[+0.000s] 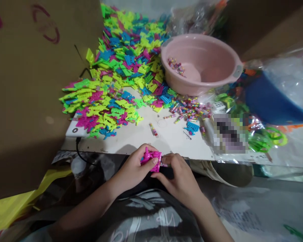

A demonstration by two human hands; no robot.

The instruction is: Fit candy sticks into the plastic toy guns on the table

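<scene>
My left hand [133, 166] is closed around a pink plastic toy piece [150, 158], held just below the near edge of the white table [131, 137]. My right hand [178, 174] pinches a small candy tube [164, 164] against the right side of the pink piece. Both hands sit close together above my lap. A big heap of pink, yellow, green and blue plastic pieces [121, 67] covers the far left of the table. Loose candy tubes [189, 109] lie in a small pile beside a pink basin [202, 64].
A brown cardboard wall [32, 84] stands at the left. A white phone with a black cable [74, 129] lies at the table's left corner. Clear bags of green rings [265, 137] and a blue tub [270, 101] crowd the right. One candy tube [153, 129] lies alone mid-table.
</scene>
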